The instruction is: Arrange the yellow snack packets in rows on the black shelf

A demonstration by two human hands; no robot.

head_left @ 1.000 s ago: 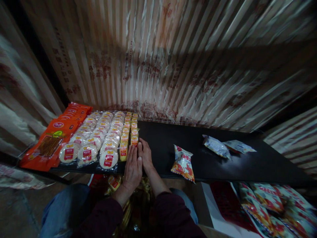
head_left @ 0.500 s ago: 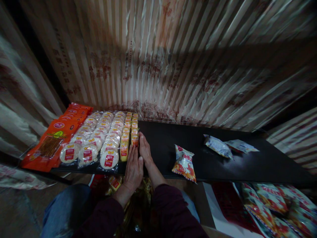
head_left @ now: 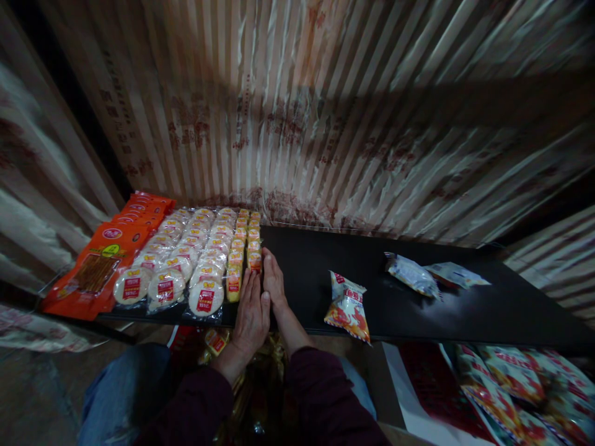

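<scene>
My left hand [head_left: 250, 317] lies flat and open on the black shelf [head_left: 418, 310], fingers together, beside the front of a row of small yellow snack packs [head_left: 243, 248]. My right hand [head_left: 274, 280] rests edge-on with fingers straight, pressed against the right side of that same row. Left of the yellow row lie rows of round white rice cracker packs [head_left: 186, 260], and further left orange bags [head_left: 105, 257]. Neither hand holds anything.
A loose orange-and-white snack bag [head_left: 348, 305] lies on the shelf right of my hands, and two pale packets [head_left: 418, 274] lie further right. More red snack bags [head_left: 511, 384] sit in a box below right. A striped wall of stacked packaging rises behind.
My right hand has slid a little further back along the yellow row. The view has shifted slightly; the left hand has barely moved.
</scene>
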